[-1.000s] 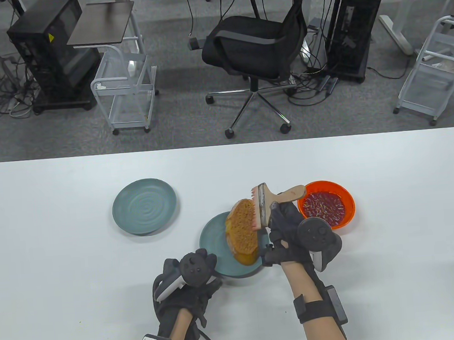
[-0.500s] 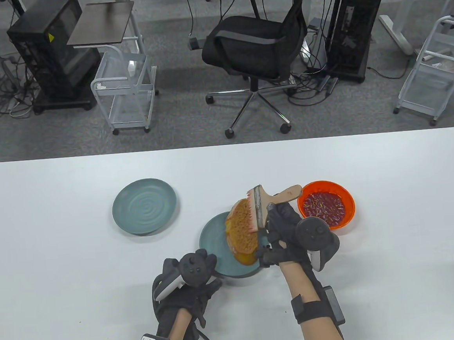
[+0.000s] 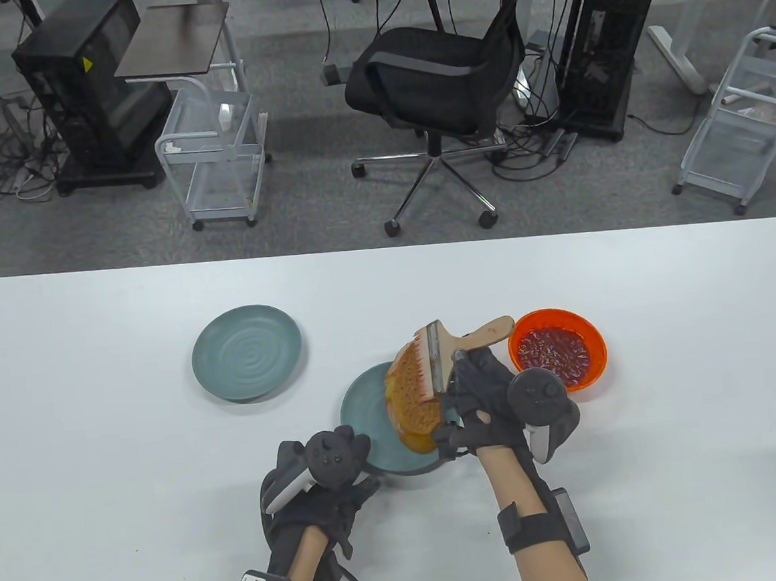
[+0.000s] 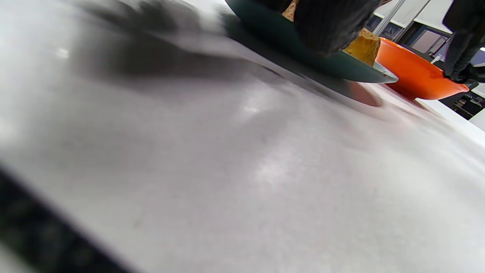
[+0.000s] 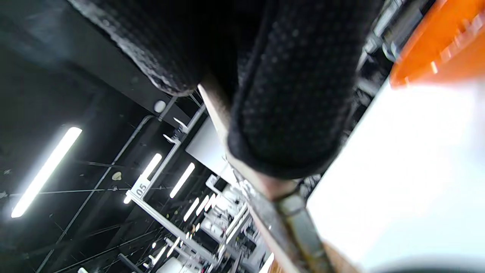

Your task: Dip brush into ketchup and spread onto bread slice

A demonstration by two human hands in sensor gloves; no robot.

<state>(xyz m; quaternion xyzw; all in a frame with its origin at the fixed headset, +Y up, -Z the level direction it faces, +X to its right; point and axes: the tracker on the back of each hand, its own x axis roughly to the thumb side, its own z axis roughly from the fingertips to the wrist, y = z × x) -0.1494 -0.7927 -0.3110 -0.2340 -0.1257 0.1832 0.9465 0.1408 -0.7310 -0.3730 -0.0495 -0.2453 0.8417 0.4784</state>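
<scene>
Brush (image 3: 442,359) gripped by right hand (image 3: 484,400), now swept further leftward across bread slice (image 3: 410,396), spreading ketchup; left hand (image 3: 323,483) steadying plate (image 3: 364,413), fingers hidden.

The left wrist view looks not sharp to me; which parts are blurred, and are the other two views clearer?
Left wrist view: the near table is smeared, the teal plate and orange bowl soft. Right wrist view: the gloved fingers are sharp, the bowl and table overexposed and blurred. Table view: evenly lit and sharp, straight lines bowed.
</scene>
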